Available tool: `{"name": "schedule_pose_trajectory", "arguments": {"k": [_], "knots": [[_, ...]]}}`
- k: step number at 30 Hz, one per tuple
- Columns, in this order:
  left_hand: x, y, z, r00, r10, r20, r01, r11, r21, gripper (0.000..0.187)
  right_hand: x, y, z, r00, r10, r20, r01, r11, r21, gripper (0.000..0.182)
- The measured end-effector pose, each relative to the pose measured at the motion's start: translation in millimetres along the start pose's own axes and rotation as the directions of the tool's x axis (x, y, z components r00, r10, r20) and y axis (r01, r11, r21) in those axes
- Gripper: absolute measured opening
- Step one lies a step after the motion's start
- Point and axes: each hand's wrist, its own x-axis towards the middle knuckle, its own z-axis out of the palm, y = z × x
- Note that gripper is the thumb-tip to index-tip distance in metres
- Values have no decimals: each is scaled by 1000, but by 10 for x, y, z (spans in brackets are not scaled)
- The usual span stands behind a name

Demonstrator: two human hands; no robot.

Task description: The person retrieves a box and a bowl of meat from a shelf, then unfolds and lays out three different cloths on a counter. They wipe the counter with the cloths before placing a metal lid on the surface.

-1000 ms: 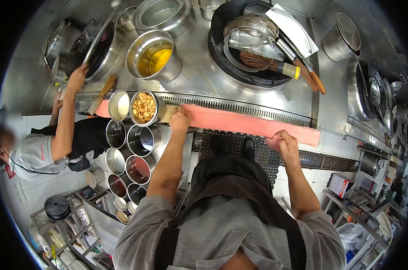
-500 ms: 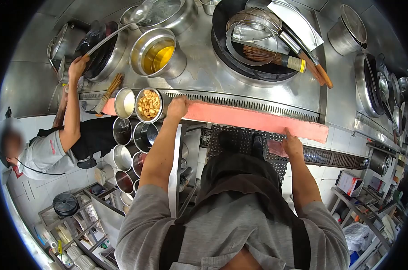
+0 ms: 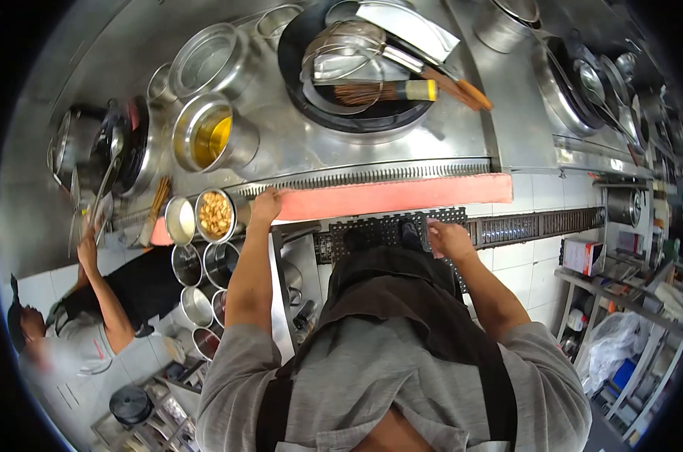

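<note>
Along the front edge of the stove runs a long pink strip. My left hand is closed over its left part, beside a metal pot of peeled nuts or garlic cloves. Next to that stands a pot of white contents. My right hand is in front of the strip, apart from it, above the black perforated mat. Its fingers are bent round a small pinkish cloth-like piece, mostly hidden by the hand.
A large wok holds strainers, a bamboo brush and wooden-handled tools. A pot of yellow oil stands to its left. At far left a co-worker holds a ladle. Metal shelving stands at right.
My right hand has drawn back from the strip's edge toward my body. My left hand stays on the strip. The co-worker's ladle has come down and left. The camera view has shifted.
</note>
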Motion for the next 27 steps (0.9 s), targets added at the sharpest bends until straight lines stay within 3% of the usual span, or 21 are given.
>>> {"name": "schedule_pose_trajectory", "arguments": {"k": [2,4,6,8,10,11,12,13,14,15,16,17,18,20,22,23,24,25,26,27], "knots": [[-108,96,-81,998,-38,-45,23,952,-305,21,-147,-63,23,994,-62,-94,69,995,78,23],[-417,549,-378,999,29,-36,-46,774,-631,14,-180,-260,-35,973,-120,-196,151,977,153,26],[-615,986,-428,986,142,89,-16,607,-795,22,-254,-699,-341,919,-315,-238,331,943,27,43],[-967,1794,-687,954,168,247,149,449,-881,31,-258,-1030,-531,880,-388,-275,417,907,55,56],[-1201,2486,-820,912,372,172,47,323,-945,40,-263,-1299,-720,857,-397,-327,440,896,66,63],[-1287,2788,-872,901,409,144,23,288,-957,40,-271,-1380,-828,875,-351,-335,407,907,112,50],[-1321,3026,-952,889,444,113,-1,249,-968,41,-279,-1350,-960,870,-349,-347,405,909,101,50],[-1309,3183,-1065,852,523,41,-132,289,-948,41,-276,-1305,-1093,834,-341,-435,381,925,4,42],[-1307,3309,-1203,847,531,32,-140,280,-950,41,-289,-1261,-1246,787,-341,-514,346,934,-90,34],[-1291,3409,-1352,775,632,16,-203,273,-940,44,-344,-1216,-1466,731,-389,-560,386,913,-130,23],[-1245,3501,-1440,689,724,5,-266,260,-928,47,-408,-1142,-1684,738,-418,-530,406,902,-146,18],[-1165,3600,-1461,621,764,-172,-355,78,-932,54,-502,-1104,-1900,756,-417,-505,421,900,-111,16],[-1084,3723,-1513,538,778,-324,-545,27,-838,62,-620,-1137,-2151,773,-415,-480,434,897,-76,15],[-939,4088,-1393,252,879,-404,-766,-75,-639,58,-861,-1241,-2594,743,-468,-478,479,871,-107,17],[-690,4391,-820,164,986,-42,-673,81,-735,39,-1096,-1308,-2985,713,-529,-460,477,847,-234,25],[-768,4573,-687,238,969,-61,-504,70,-861,26,-1220,-1342,-3165,685,-563,-462,485,826,-287,30],[-773,4723,-521,223,972,-69,-501,54,-864,26,-1366,-1362,-3339,691,-560,-456,434,827,-358,31],[-743,4847,-305,244,969,34,-467,149,-872,26,-1531,-1399,-3523,708,-533,-463,381,841,-385,31],[-716,4939,-117,259,956,140,-433,244,-868,27,-1647,-1411,-3648,670,-523,-527,418,852,-315,31],[-706,4990,36,245,960,139,-426,235,-874,27,-1788,-1446,-3780,637,-498,-588,385,867,-316,29]]}}
